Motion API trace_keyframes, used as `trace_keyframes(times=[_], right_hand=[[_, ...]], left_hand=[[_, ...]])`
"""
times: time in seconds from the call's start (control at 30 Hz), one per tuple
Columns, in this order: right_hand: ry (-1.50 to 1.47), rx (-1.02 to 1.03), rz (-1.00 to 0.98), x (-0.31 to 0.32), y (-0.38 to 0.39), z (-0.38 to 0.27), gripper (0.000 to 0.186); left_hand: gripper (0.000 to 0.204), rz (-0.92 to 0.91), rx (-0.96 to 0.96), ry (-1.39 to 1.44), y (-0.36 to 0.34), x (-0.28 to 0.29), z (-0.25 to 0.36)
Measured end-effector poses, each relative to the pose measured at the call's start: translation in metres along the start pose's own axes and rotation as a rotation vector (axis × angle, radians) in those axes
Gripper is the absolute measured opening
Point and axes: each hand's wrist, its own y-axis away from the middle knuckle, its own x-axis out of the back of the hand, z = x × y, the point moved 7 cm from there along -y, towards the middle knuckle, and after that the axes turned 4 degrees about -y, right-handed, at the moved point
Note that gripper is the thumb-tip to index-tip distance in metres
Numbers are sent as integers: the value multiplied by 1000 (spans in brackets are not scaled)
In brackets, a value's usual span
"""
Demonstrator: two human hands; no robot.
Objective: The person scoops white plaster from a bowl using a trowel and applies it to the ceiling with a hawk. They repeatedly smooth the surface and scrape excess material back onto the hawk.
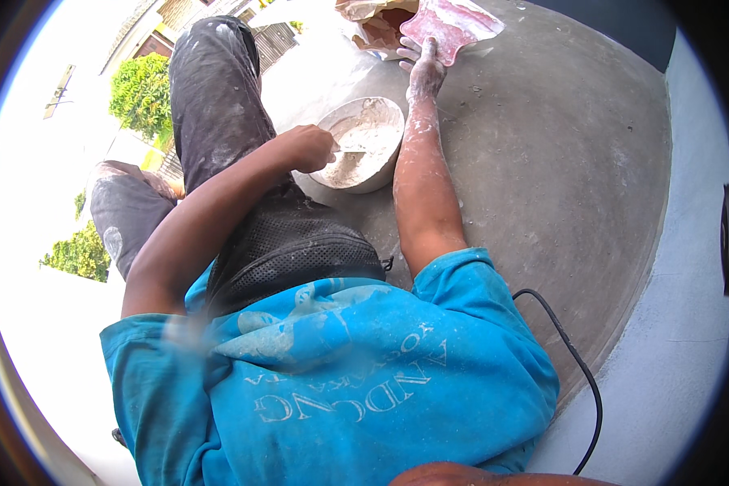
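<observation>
My left hand (306,148) is closed round a tool with a thin pale end (352,149), which reaches into a round bowl (367,189). Its grip end is hidden in my fist. Pale, wet-looking plaster-like mix (373,130) lies in the bowl and coats its inner wall. Farther off, my right hand (426,71), whitened with powder, holds a flat pink plastic piece (454,26) with a curved edge and white smears. The thumb lies over it and the other fingers are partly spread. Beside that hand stands an opened paper bag (364,36), brownish inside.
I sit on a grey concrete floor (535,154) marked with pale specks. A pale wall (672,348) runs along the right, with a black cable (579,356) near it. My dark-trousered leg (219,89) is bent left of the bowl. Bright open ground and greenery (142,95) lie beyond.
</observation>
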Motion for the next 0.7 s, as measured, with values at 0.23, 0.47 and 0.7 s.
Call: trace_keyframes(times=[0.23,0.47,0.7], right_hand=[[-56,-44,18,-1,7,10,42],[-31,-158,-27,-23,38,27,54],[119,-174,-340,-51,66,4,65]], left_hand=[[41,-17,109,252,-15,-18,-7],[47,12,72,158,-2,-26,-8],[43,46,-13,50,-3,-22,-15]])
